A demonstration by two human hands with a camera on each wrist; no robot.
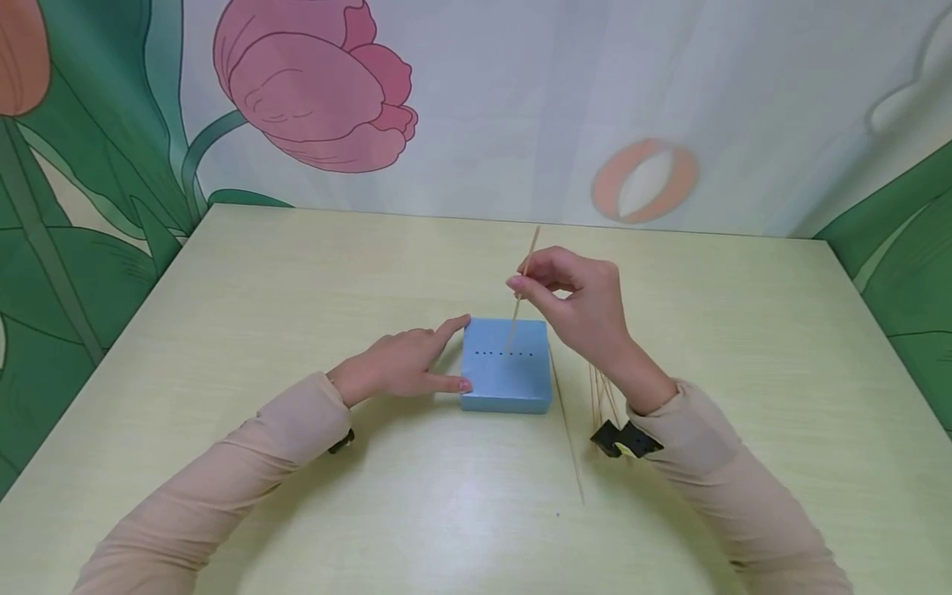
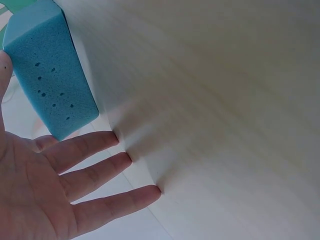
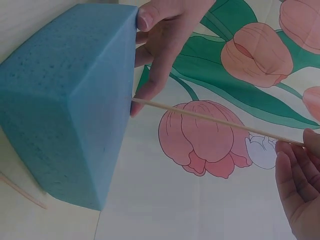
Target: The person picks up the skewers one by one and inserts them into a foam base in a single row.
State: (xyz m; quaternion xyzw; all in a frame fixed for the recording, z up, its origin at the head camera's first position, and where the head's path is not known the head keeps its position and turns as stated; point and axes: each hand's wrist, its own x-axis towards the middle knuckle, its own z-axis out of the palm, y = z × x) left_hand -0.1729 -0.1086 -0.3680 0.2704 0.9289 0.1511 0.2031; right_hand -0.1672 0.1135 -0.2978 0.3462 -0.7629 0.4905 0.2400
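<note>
Above the table (image 1: 335, 264), the right hand (image 1: 583, 302) pinches a stick (image 1: 515, 318) slanting steeply down to the dotted block (image 1: 506, 380); the left hand (image 1: 405, 361), fingers straight, touches the block's left side.

The left arm (image 1: 216, 475) slants inward, the left grip (image 1: 402, 362) spread low with thumb and forefinger wide apart and the other fingers extended. The right arm (image 1: 744, 487) slants in opposite; the right grip (image 1: 583, 302) is raised higher, thumb and fingers pinching.
</note>
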